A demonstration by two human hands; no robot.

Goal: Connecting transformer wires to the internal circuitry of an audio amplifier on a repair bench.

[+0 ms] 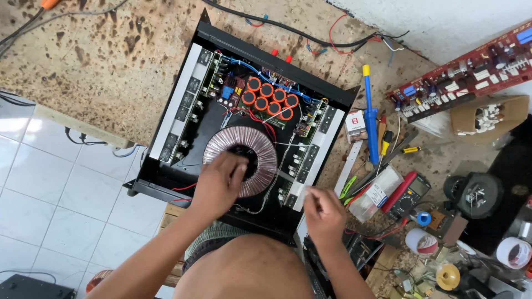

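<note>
Open black amplifier chassis (166, 166) on a stained workbench (111, 61), seen from above. Risk: the left hand (219, 185), fingers curled loosely, rests on the toroidal transformer (244, 149) at chassis centre; a slip could snag the thin red wires (260, 119) beside the 6 orange capacitors (269, 98). The right hand (324, 213), at the chassis edge, pinches something too small to identify.

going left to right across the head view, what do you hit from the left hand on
left hand on the toroidal transformer → right hand → blue desoldering pump → multimeter → white tape roll
</note>
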